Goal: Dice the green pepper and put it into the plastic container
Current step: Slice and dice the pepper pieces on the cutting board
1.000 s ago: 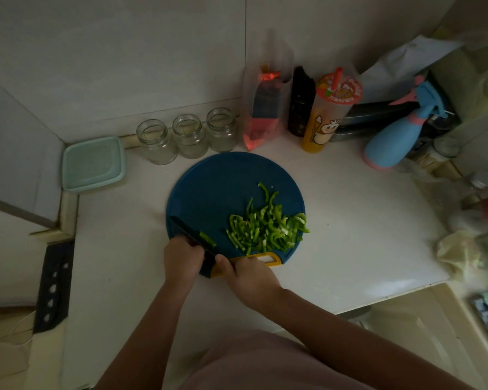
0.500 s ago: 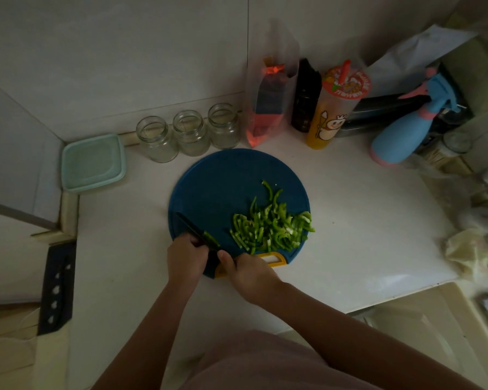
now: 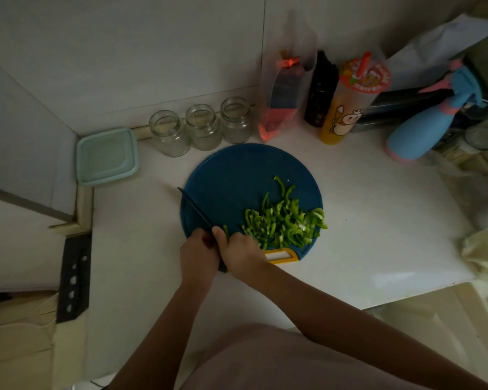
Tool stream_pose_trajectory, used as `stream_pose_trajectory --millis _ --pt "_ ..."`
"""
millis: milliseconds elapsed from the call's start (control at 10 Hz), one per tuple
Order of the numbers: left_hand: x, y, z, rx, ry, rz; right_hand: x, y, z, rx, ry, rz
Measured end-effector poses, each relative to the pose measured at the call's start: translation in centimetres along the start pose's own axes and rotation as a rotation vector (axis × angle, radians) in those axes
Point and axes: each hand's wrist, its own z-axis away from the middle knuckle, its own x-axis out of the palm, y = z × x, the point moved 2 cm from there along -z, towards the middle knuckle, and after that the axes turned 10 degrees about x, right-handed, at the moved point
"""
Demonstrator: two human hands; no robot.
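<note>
Green pepper [image 3: 285, 223], cut into thin strips, heaped on the right half of a round blue cutting board [image 3: 237, 175]; some strips reach the board's right rim. Right hand [image 3: 243, 253] clenched around the handle of a dark knife [image 3: 195, 208], blade angled up-left past the board's left edge; one green scrap lies beside its thumb. Left hand [image 3: 199, 254] pressed against the right, fingers curled at the blade's base; whether it holds anything cannot be told. Board's yellow grip [image 3: 282, 254] sits near the front edge of the white counter [image 3: 378, 220]; wide bare stretches of counter flank the board left and right. Plastic container [image 3: 107, 156], teal and lidded, stands in the back left corner, well apart from the board. Three glass jars [image 3: 203, 126] line the wall just behind the board; a clear bag [image 3: 282, 99], dark bottle [image 3: 320, 91], orange cup [image 3: 350, 102] and blue spray bottle [image 3: 423, 130] crowd the back right; a crumpled pale wrap [image 3: 482, 249] occupies the right margin.
</note>
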Motion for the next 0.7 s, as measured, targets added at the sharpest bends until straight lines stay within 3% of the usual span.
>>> stream_pose_trajectory --millis 200,300,400,700 --pt "-0.4 -0.2 0.3 -0.154 0.024 0.334 -0.9 2.6 0.5 0.003 -0.05 0.007" --pt "-0.4 0.4 0.6 -0.175 0.018 0.366 -2.4 4.0 1.4 0.018 -0.059 -0.179" --pt "-0.6 0.8 0.7 -0.167 0.012 0.322 -3.4 4.3 1.8 -0.04 -0.029 -0.066" --pt "-0.3 0.3 0.3 -0.18 -0.001 0.32 -1.5 5.3 3.1 -0.144 0.021 -0.044"
